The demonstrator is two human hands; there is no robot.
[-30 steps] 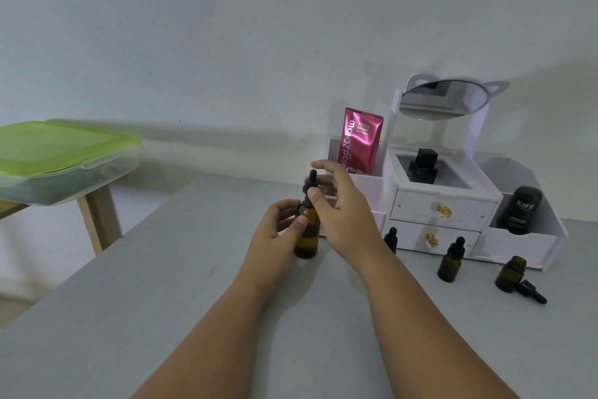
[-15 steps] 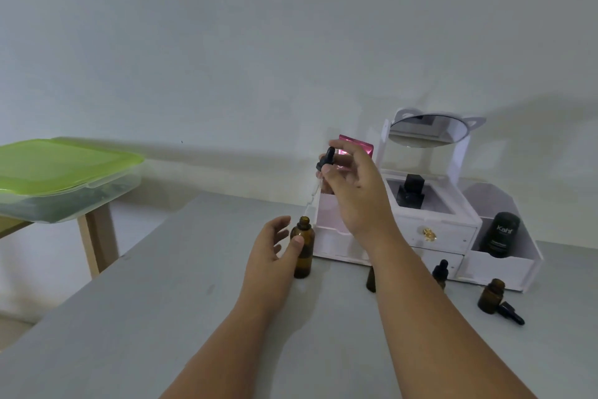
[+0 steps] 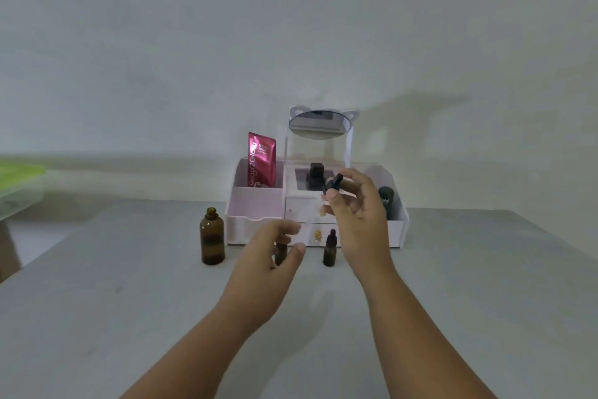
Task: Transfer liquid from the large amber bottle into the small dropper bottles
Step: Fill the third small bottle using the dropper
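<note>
The large amber bottle (image 3: 212,236) stands uncapped on the grey table (image 3: 129,301), left of both hands. My right hand (image 3: 359,214) pinches its black dropper (image 3: 333,185) in the air, the glass pipette slanting down-left. My left hand (image 3: 268,259) is blurred, with relaxed fingers cupped round a small amber bottle (image 3: 280,253) that it mostly hides; I cannot see whether they touch. A second small dropper bottle (image 3: 329,251) with a black cap stands between my hands.
A white vanity organizer (image 3: 255,204) with drawers and a tilted mirror (image 3: 318,124) stands behind the bottles, holding a pink sachet (image 3: 261,159), a black jar (image 3: 316,172) and a dark tube (image 3: 386,201). A green-lidded box (image 3: 16,185) sits far left.
My left hand let go of the large bottle and moved right to the small bottle. My right hand carried the dropper right and down. The view shifted right.
</note>
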